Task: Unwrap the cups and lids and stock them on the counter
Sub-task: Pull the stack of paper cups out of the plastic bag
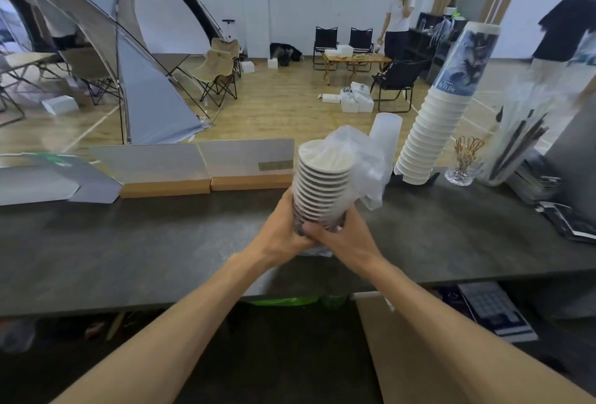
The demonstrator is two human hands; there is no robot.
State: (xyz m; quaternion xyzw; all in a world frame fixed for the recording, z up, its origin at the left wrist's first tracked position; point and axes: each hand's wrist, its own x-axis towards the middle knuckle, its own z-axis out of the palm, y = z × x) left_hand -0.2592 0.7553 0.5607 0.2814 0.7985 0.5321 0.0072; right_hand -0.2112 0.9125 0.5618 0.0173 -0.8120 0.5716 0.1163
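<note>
A stack of white paper cups [322, 184] stands mouth-up over the dark counter [129, 249], held at its base by both hands. My left hand [280, 229] grips the lower left side and my right hand [338, 236] wraps the lower right side. Clear plastic wrap [367, 161] is peeled back and hangs bunched off the stack's right side. A taller stack of white cups [432, 126], mouth-down with a printed cup on top, stands at the back right. A frosted plastic cup stack [385, 132] stands behind the wrap.
Flat cardboard pieces [206, 165] lie along the counter's far edge. A glass of picks [461, 168], a straw holder [509, 152] and booklets [567, 216] crowd the right end. A brown box [403, 339] sits below. Beyond are a tent, chairs and two people.
</note>
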